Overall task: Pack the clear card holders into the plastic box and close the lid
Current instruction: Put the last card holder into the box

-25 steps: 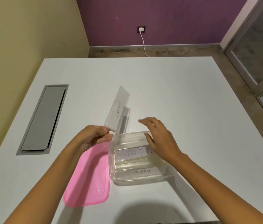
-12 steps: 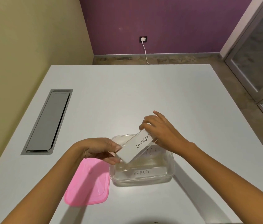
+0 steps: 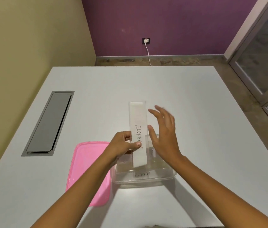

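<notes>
Office or meeting room is indicated: a large white bench (image 3: 179, 96) fitted with a recessed grey cable hatch (image 3: 49, 124), a wall socket (image 3: 146, 41) with charger plugged in, glazed metal-framed doors (image 3: 264, 60).

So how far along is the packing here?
Done: the ALPHA holder lies in the clear box, with another holder behind it. In hand: the left hand pinches the ELEPHANT holder above the box; the right hand is open beside it. Left: place that holder, then fit the pink lid, lying beside the box.
</notes>
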